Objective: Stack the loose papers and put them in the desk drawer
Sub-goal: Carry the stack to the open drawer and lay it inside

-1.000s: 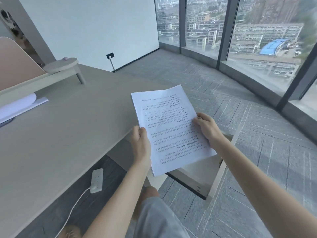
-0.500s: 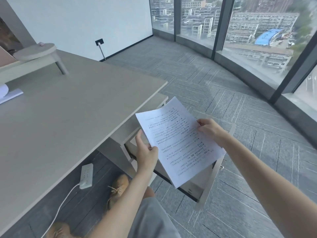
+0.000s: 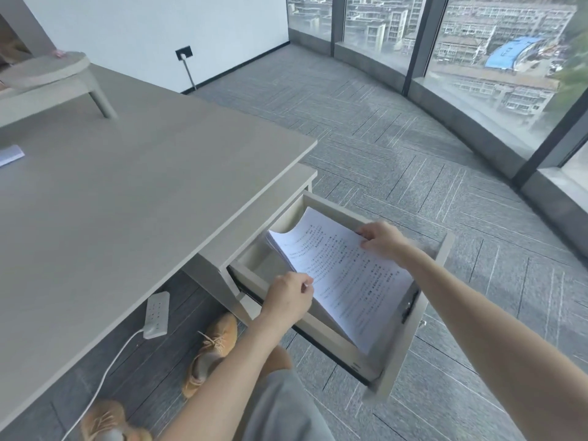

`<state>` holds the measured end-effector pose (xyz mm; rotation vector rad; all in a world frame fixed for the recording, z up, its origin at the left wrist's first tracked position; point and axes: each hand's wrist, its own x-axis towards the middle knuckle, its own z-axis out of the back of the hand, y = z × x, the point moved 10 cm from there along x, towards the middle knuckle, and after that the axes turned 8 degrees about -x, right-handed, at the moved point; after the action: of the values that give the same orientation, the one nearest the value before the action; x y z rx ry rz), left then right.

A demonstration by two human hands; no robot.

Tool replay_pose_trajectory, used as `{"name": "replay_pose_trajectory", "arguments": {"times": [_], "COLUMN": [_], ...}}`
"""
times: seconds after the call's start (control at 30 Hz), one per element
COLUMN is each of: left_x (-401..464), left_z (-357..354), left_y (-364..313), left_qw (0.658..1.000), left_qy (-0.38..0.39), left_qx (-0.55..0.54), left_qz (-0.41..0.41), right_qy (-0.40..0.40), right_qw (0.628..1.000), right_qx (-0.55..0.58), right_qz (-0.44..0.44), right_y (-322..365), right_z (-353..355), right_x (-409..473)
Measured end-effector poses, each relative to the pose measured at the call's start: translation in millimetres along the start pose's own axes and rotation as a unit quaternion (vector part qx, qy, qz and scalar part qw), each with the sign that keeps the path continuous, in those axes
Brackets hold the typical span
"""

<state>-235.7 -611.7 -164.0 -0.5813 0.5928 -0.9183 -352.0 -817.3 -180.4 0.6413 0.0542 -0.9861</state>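
A stack of printed white papers [image 3: 342, 272] lies tilted inside the open desk drawer [image 3: 410, 342], its far corner curled up against the drawer's back wall. My left hand [image 3: 288, 297] pinches the stack's near left edge. My right hand [image 3: 383, 238] grips its far right edge. The drawer is pulled out to the right from under the grey desk [image 3: 133, 202]; its floor is mostly hidden by the sheets.
A white power strip [image 3: 156, 314] with its cable lies on the floor under the desk, beside my tan shoes [image 3: 211, 351]. A small wooden riser [image 3: 54, 74] and more paper [image 3: 11, 154] sit at the desk's far left. Grey carpet runs to the curved window wall [image 3: 477, 100].
The papers have gone from chest height above the desk edge down into the open drawer. Both hands kept hold of them, and my view tilted downward.
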Motion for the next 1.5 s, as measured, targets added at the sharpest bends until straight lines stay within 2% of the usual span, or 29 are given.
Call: {"name": "replay_pose_trajectory", "arguments": {"times": [0.27,0.5,0.7,0.9,1.03,1.17,1.33,1.5], "left_x": [23.3,35.9,41.4,41.2,40.8,38.4,42.7,46.3], "left_z": [-30.0,-50.8,-68.0,-75.6,-70.4,-48.0,21.4,110.2], "left_y": [6.8,19.1,28.4,28.9,18.5,1.4,-33.9,-75.0], "left_qw": [0.984,0.965,0.933,0.904,0.906,0.922,0.954,0.952], "left_qy": [0.081,0.147,0.22,0.232,0.211,0.169,0.04,-0.101], "left_qx": [0.158,0.217,0.281,0.355,0.367,0.349,0.284,0.251], "left_qz": [0.001,0.013,0.045,0.047,0.01,-0.023,-0.083,-0.14], "right_qy": [-0.05,-0.043,-0.029,-0.033,-0.052,-0.083,-0.125,-0.156], "right_qw": [0.993,0.978,0.958,0.941,0.932,0.938,0.963,0.97], "right_qx": [-0.091,-0.199,-0.281,-0.332,-0.351,-0.325,-0.227,-0.177], "right_qz": [0.05,0.044,0.051,0.061,0.073,0.087,0.071,0.05], "right_y": [-2.6,-5.4,-6.3,-1.1,8.0,17.8,19.6,6.7], "right_z": [-14.2,-29.8,-43.3,-46.1,-45.7,-32.9,-3.6,15.4], "right_x": [22.1,32.6,38.4,33.5,25.4,17.7,-10.2,-60.5]}}
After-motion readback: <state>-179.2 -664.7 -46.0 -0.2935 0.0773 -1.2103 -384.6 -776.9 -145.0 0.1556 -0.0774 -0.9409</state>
